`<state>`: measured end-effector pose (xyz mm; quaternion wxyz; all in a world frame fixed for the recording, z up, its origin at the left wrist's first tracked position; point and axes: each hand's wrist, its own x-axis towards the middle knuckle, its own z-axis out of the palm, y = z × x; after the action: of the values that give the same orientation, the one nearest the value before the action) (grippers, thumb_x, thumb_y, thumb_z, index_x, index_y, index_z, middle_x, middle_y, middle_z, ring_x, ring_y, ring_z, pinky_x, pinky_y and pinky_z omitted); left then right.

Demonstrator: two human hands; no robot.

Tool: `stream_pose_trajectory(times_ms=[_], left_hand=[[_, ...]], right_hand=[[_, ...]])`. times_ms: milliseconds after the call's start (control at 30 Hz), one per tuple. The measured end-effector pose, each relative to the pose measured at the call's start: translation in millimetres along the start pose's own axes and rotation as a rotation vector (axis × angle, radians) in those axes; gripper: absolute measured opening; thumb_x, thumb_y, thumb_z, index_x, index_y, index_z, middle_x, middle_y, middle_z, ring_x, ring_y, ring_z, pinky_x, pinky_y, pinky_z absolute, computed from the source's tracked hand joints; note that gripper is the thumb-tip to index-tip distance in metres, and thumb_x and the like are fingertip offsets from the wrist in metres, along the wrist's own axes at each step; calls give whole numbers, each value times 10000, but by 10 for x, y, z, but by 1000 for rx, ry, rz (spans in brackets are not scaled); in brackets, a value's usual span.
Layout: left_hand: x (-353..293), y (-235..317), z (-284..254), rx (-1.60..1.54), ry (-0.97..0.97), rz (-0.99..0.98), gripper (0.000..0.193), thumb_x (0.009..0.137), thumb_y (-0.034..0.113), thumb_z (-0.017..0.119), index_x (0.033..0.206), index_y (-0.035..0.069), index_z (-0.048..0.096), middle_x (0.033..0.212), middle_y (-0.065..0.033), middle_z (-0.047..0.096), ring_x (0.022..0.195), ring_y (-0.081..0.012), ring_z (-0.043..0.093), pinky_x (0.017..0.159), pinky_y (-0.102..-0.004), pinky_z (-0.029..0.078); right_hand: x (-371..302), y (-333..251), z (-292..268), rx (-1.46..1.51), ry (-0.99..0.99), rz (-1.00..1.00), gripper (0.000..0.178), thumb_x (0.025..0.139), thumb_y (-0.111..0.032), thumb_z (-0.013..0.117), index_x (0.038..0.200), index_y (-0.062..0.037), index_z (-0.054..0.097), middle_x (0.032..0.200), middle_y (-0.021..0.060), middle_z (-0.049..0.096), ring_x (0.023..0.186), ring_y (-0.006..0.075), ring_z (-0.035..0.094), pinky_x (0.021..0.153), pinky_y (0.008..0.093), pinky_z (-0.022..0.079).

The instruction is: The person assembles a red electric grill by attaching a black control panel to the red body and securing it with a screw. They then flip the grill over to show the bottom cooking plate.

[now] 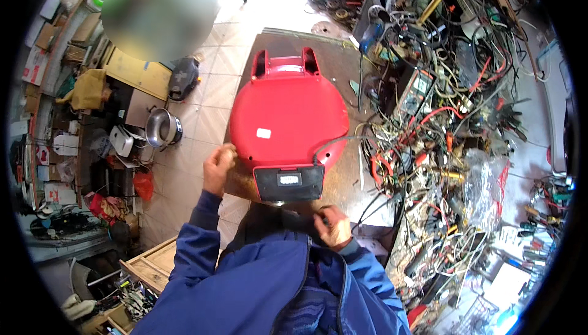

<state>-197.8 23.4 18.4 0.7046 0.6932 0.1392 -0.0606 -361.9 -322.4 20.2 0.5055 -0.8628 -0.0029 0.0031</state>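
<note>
A round red electric appliance (288, 114) lies on a brown-topped worktable (269, 42). Its smooth face carries a small white sticker, two red hinge-like lugs stick out at the far side, and a black panel with a silver label forms the near side. A dark cord runs from it to the right. At its left rim is my left hand (219, 166), fingers curled in, whatever they may hold hidden. My right hand (332, 226) is closed near the table's front edge, right of the black panel; a small dark thing shows at its fingers, too small to name.
Tangled cables and tools (429, 108) are heaped along the right. Left on the tiled floor (196, 129) stand a metal pot (162, 128) and a black bag-like object (184, 79). Shelves with boxes line the left wall. A wooden drawer (153, 264) is beside my left arm. A person (160, 13) is at the far left.
</note>
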Motion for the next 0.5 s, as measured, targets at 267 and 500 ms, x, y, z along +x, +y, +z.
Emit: stream_pose_trajectory(times_ms=[267,500], left_hand=[[643,-174,36,-389,-192,-409,545,1068,485,640,1447,96,603,1379,-33,672,1233,-174,628,1073,-372,473],[911,-60,-32,-286,-346,-496,654,989,530,730,1454,88,603,1421,-73,670,1257,-218,644,1079,-405,506]], right_hand=[[264,-589,-103,-133,268,93,138,898,-11,762,1028,8,722,1010,196,736,838,334,755,740,405,598],[660,-1279,451,-322,304,-10,289,838,-51,828,1104,-10,723,1084,189,730,962,368,735,838,427,605]])
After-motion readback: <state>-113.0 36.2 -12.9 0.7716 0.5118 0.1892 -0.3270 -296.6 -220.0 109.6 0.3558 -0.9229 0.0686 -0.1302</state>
